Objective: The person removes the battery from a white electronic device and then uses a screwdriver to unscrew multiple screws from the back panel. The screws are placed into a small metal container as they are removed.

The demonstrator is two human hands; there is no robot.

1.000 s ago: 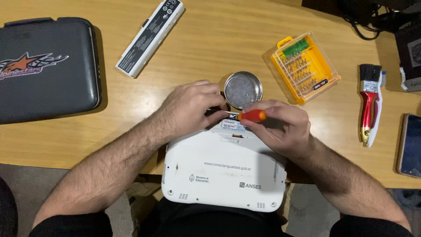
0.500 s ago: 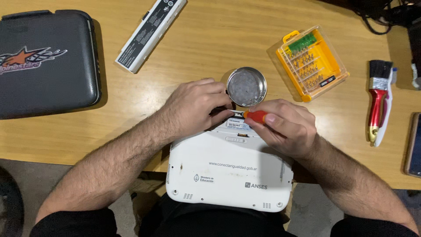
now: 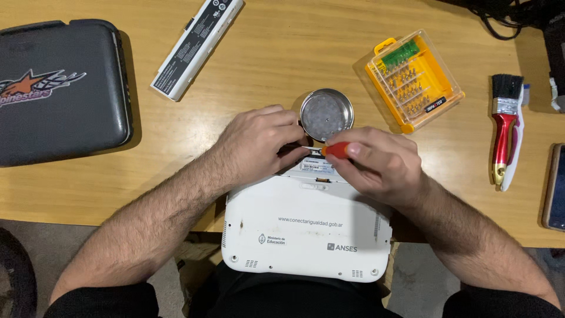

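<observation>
A white laptop [image 3: 306, 229] lies upside down, its near edge hanging over the tabletop [image 3: 282, 65] onto the person's lap. The right hand [image 3: 379, 165] is closed around an orange-handled screwdriver [image 3: 336, 149], held at the laptop's far edge. The left hand [image 3: 259, 144] rests curled on that same edge, fingertips pinched near the screwdriver tip. A small round metal dish [image 3: 326, 114] sits just beyond the hands, a yellow bit case [image 3: 414, 79] to its right.
</observation>
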